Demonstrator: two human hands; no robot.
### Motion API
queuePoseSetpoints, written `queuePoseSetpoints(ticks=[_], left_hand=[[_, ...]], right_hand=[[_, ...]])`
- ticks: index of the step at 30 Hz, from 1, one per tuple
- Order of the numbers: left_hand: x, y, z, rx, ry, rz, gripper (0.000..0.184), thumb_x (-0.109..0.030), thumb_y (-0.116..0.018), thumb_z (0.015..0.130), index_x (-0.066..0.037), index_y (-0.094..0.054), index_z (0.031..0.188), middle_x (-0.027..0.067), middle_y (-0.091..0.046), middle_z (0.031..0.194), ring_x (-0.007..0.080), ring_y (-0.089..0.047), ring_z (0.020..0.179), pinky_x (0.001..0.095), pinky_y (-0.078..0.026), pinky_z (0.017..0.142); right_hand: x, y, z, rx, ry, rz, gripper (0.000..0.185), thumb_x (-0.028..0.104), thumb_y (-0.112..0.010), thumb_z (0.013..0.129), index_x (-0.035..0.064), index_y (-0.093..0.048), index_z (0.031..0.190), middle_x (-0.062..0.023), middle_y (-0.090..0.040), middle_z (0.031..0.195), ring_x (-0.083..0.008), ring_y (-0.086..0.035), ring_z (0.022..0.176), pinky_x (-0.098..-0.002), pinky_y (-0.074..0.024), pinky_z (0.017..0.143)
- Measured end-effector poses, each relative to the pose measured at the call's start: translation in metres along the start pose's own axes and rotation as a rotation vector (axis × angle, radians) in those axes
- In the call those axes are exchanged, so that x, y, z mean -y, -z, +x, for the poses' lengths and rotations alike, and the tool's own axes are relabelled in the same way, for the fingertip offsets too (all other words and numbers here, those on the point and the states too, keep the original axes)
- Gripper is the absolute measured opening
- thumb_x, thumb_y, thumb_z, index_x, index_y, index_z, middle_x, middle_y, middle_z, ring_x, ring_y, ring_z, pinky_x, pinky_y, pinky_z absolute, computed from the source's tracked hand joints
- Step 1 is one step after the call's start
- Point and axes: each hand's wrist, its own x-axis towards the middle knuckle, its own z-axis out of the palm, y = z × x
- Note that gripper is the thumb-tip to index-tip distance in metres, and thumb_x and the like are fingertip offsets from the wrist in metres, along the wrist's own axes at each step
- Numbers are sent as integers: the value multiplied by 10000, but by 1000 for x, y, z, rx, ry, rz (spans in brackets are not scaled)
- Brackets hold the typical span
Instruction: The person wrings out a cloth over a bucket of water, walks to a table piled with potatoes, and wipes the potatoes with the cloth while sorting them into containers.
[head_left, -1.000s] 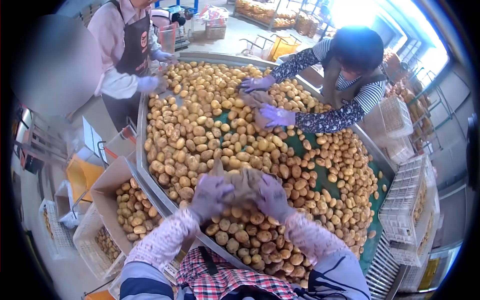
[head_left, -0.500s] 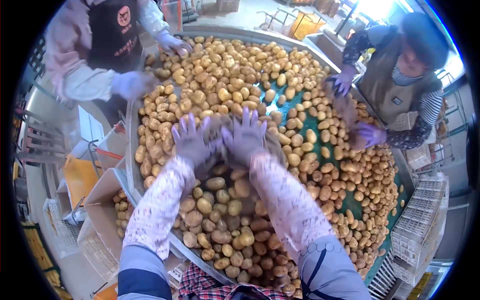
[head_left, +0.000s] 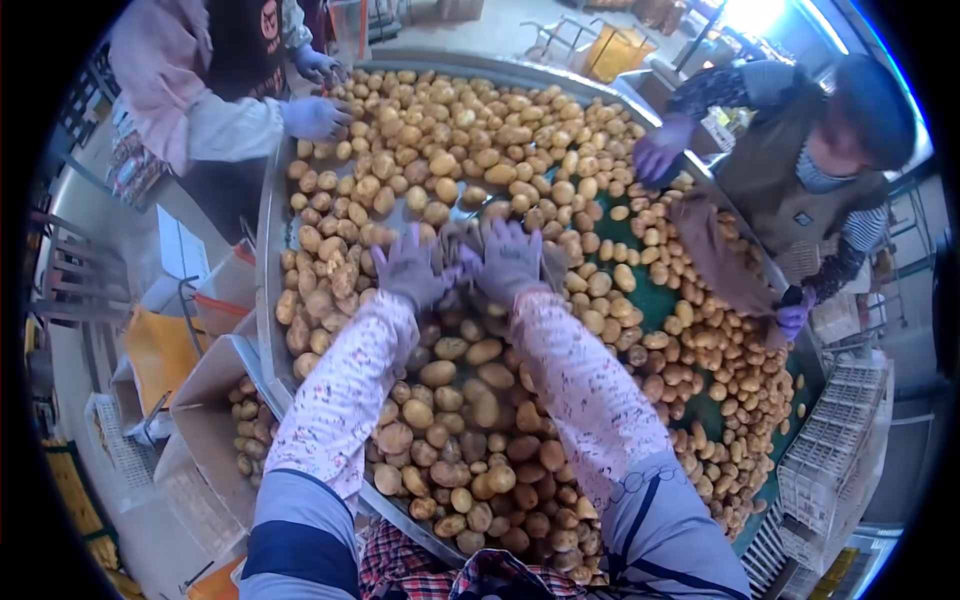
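Both my hands wear purple gloves with grey-coated backs and rest side by side over the potato pile. Under them lies a crumpled grey-brown cloth (head_left: 553, 268), mostly hidden by the gloves. My left hand (head_left: 412, 276) is flat with its fingers spread, on the cloth's left part. My right hand (head_left: 510, 264) lies just beside it, fingers also stretched forward and apart. Loose potatoes (head_left: 440, 373) surround the cloth on all sides and lie beneath my forearms.
A metal rim (head_left: 268, 240) edges the sorting table. A co-worker's gloved hand (head_left: 315, 118) touches potatoes at left. At right another co-worker holds a brown cloth (head_left: 722, 255). Cardboard boxes (head_left: 215, 405) stand left; white plastic crates (head_left: 835, 440) stack at right.
My hands have shifted slightly forward and right with the cloth. The right co-worker's cloth is now stretched out lengthwise. The left co-worker's near hand has moved right and up over the potatoes.
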Motion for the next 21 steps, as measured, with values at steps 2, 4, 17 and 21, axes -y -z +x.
queuePoseSetpoints(ticks=[2, 4, 17, 21], left_hand=[[-8, -3, -33, 56, -11, -27, 848, -680, -635, 771, -146, -483, 1412, 116, -333, 1525, 318, -244, 1448, 548, -135, 1189], [-21, 9, -68, 118, -86, -16, 737, -605, -682, 754, -167, -557, 1333, 82, -434, 1427, 325, -313, 1391, 568, -187, 1162], [-36, -23, -308, -141, -644, -515, 460, -179, -694, 727, -145, -631, 1181, 141, -593, 1160, 357, -559, 1139, 460, -364, 1054], [-4, 43, -272, -93, -404, -149, 583, -284, -654, 787, -96, -547, 1328, 202, -497, 1375, 413, -479, 1257, 526, -272, 1124]], right_hand=[[-8, -4, -41, -47, 67, -49, 660, 572, -509, 919, 111, -490, 1391, -86, -406, 1500, -302, -326, 1400, -605, -138, 1165], [-13, 10, -81, -70, 100, -63, 676, 529, -592, 874, 83, -496, 1372, -91, -498, 1381, -292, -400, 1329, -575, -179, 1160], [-70, 52, -335, -198, 175, 353, 447, 173, -759, 690, 87, -617, 1105, -126, -603, 1164, -345, -572, 1080, -440, -440, 937], [-6, 85, -282, -509, 327, 626, 552, 252, -749, 752, 50, -577, 1236, -199, -546, 1296, -407, -505, 1221, -494, -371, 1054]])
